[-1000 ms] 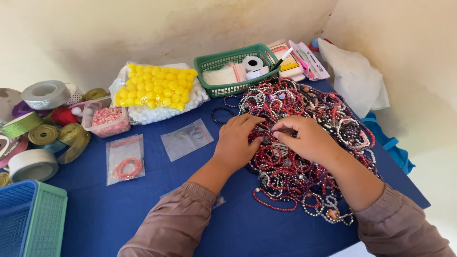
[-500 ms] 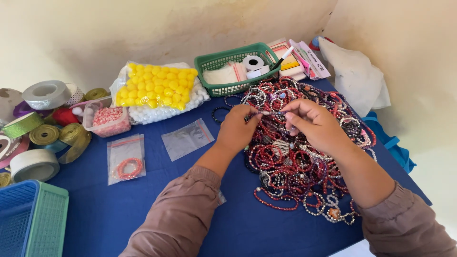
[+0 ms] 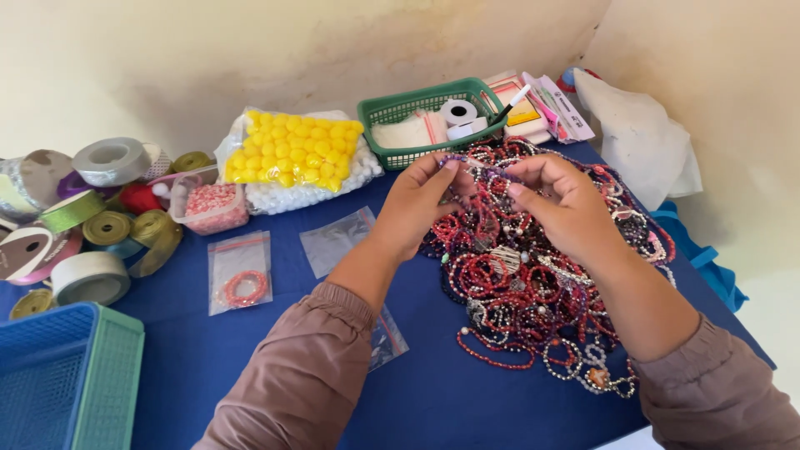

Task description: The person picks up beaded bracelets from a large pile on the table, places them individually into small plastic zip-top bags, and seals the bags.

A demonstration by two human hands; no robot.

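Note:
A big heap of beaded bracelets [image 3: 533, 283], red, silver, purple and black, lies on the blue table [image 3: 250, 358]. Above its far part my left hand [image 3: 421, 204] and my right hand [image 3: 562, 204] are raised. Between their fingertips they pinch a purple beaded bracelet [image 3: 479, 165], stretched level from one hand to the other. Other strands hang from it down to the heap.
A green basket [image 3: 425, 125] with tape rolls stands behind the heap. A bag of yellow pompoms [image 3: 292, 154], a tub of pink beads [image 3: 212, 204], small clear zip bags [image 3: 237, 271], ribbon spools [image 3: 92, 225] and blue-green baskets [image 3: 67, 375] fill the left. A white bag [image 3: 642, 142] is right.
Both hands have lifted from the heap, pulling a purple bracelet up and away from me. The view has shifted slightly left.

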